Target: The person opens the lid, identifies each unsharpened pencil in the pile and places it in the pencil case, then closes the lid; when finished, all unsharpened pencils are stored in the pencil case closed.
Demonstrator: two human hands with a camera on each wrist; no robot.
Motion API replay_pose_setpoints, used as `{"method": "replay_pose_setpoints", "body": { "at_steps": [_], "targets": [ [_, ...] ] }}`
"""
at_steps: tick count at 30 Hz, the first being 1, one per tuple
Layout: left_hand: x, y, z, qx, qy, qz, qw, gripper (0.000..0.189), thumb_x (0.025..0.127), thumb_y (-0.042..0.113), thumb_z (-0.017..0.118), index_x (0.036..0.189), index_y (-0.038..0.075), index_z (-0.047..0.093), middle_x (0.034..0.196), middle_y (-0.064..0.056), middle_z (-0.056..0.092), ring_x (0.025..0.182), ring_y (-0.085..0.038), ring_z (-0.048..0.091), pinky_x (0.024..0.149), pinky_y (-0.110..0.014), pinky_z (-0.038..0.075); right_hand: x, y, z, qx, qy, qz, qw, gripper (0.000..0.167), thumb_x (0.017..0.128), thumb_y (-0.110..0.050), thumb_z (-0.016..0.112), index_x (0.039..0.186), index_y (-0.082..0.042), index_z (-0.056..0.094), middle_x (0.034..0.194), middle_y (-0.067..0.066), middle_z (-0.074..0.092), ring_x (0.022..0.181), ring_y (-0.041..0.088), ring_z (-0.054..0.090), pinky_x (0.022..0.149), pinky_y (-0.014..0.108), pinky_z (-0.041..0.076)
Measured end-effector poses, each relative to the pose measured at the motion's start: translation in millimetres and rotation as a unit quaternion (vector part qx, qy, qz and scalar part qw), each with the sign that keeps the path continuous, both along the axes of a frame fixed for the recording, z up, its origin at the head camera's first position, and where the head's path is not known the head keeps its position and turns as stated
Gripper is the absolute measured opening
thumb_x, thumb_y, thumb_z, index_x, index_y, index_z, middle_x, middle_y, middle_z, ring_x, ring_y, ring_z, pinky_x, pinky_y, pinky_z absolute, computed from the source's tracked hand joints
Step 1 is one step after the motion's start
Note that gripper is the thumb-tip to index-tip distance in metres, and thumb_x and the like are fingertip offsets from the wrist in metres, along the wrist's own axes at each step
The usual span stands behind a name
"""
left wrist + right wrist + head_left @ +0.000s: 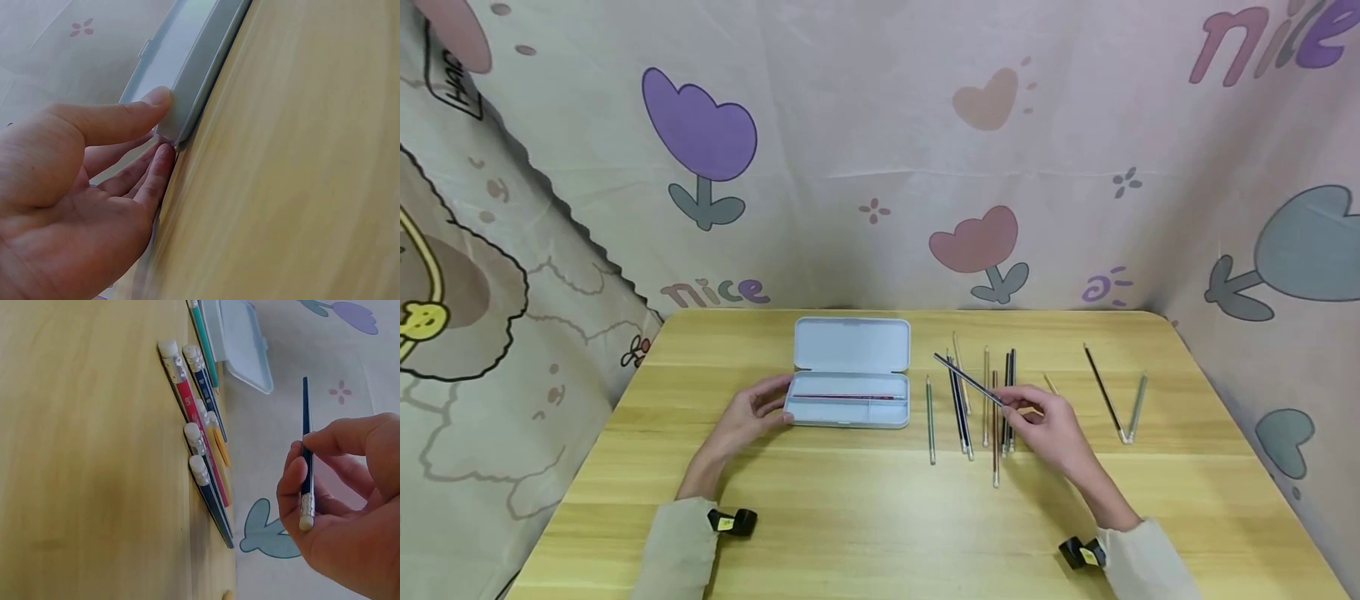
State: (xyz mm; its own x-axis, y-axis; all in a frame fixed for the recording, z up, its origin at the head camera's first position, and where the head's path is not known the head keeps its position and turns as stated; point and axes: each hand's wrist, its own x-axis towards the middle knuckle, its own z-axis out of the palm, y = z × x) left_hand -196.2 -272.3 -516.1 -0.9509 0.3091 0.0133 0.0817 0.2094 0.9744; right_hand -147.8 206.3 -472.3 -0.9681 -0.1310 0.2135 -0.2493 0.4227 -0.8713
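A light blue pencil case (887, 417) lies with its lid (852, 344) raised at the back, and a red pencil (842, 397) lies inside it. My left hand (748, 417) grips the case's left end, thumb on the rim and fingertips against the side, as the left wrist view shows. In my right hand (1045, 421) a dark blue pencil (306, 419) is pinched between thumb and fingers. Its white eraser end points back toward the palm. Below it on the table are several loose pencils, among them a green pencil (930, 421) and a red pencil (996, 467).
Farther right lie a black pencil (1103, 387) and a grey-green pencil (1138, 408), their eraser ends meeting. A yellow pencil (1050, 382) is partly hidden behind my right hand. The wooden table (865, 517) ends at a patterned cloth (835, 167) behind.
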Motion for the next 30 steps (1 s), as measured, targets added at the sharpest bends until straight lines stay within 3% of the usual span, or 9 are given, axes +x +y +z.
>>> {"method": "replay_pose_setpoints", "body": {
  "at_steps": [6, 9, 12, 19, 26, 30],
  "targets": [
    [-2.0, 2.8, 3.2, 0.001, -0.007, -0.001, 1.0, 0.068, 0.092, -0.008, 0.07, 0.153, -0.005, 0.04, 0.157, -0.027, 0.038, 0.136, -0.048, 0.046, 0.1, -0.024, 0.054, -5.8, -7, -0.5, 0.021, 0.029, -0.006, 0.9994, 0.024, 0.09, 0.009, 0.07, 0.109, -0.004, 0.077, 0.092, 0.015, 0.069, 0.08, 0.018, 0.061, 0.055, 0.023, 0.058],
    [-3.3, 2.8, 4.8, 0.004, -0.01, -0.001, 0.9999, 0.068, 0.092, -0.009, 0.07, 0.153, -0.005, 0.04, 0.157, -0.027, 0.038, 0.136, -0.048, 0.046, 0.1, -0.024, 0.054, -10.0, -14, -0.7, 0.013, 0.022, 0.006, 0.9997, 0.026, 0.089, 0.011, 0.069, 0.109, -0.004, 0.076, 0.093, 0.018, 0.068, 0.076, 0.02, 0.06, 0.051, 0.023, 0.055],
    [-4.5, 2.7, 5.8, 0.004, -0.011, -0.002, 0.9999, 0.069, 0.092, -0.009, 0.07, 0.153, -0.005, 0.04, 0.157, -0.027, 0.038, 0.136, -0.048, 0.045, 0.101, -0.024, 0.053, -14.6, -25, -0.4, -0.001, 0.006, 0.02, 0.9998, 0.029, 0.088, 0.012, 0.068, 0.111, -0.003, 0.075, 0.096, 0.02, 0.068, 0.078, 0.023, 0.061, 0.053, 0.022, 0.055],
    [-5.1, 1.3, 2.1, 0.008, -0.007, -0.003, 0.9999, 0.068, 0.091, -0.01, 0.07, 0.152, -0.007, 0.04, 0.156, -0.029, 0.039, 0.135, -0.049, 0.046, 0.102, -0.025, 0.052, -31.6, -51, -5.0, -0.009, 0.016, 0.041, 0.999, 0.02, 0.091, 0.008, 0.07, 0.108, -0.003, 0.077, 0.099, 0.012, 0.073, 0.089, 0.025, 0.066, 0.073, 0.024, 0.06],
    [-1.6, 0.5, 0.6, 0.013, -0.006, -0.004, 0.9999, 0.068, 0.091, -0.011, 0.07, 0.152, -0.009, 0.04, 0.156, -0.03, 0.038, 0.136, -0.05, 0.045, 0.102, -0.024, 0.053, -46.2, -80, -10.7, -0.002, 0.023, 0.076, 0.9969, 0.021, 0.091, 0.007, 0.071, 0.106, -0.005, 0.078, 0.104, 0.011, 0.075, 0.088, 0.027, 0.068, 0.073, 0.025, 0.061],
    [-0.2, 0.5, 0.1, 0.015, -0.005, -0.004, 0.9999, 0.068, 0.091, -0.011, 0.07, 0.152, -0.009, 0.039, 0.156, -0.031, 0.038, 0.135, -0.051, 0.045, 0.101, -0.024, 0.053, -52.6, -95, -13.3, -0.011, 0.011, 0.094, 0.9955, 0.022, 0.092, 0.009, 0.068, 0.108, -0.003, 0.077, 0.108, 0.012, 0.074, 0.095, 0.033, 0.07, 0.08, 0.028, 0.062]
  ]
}}
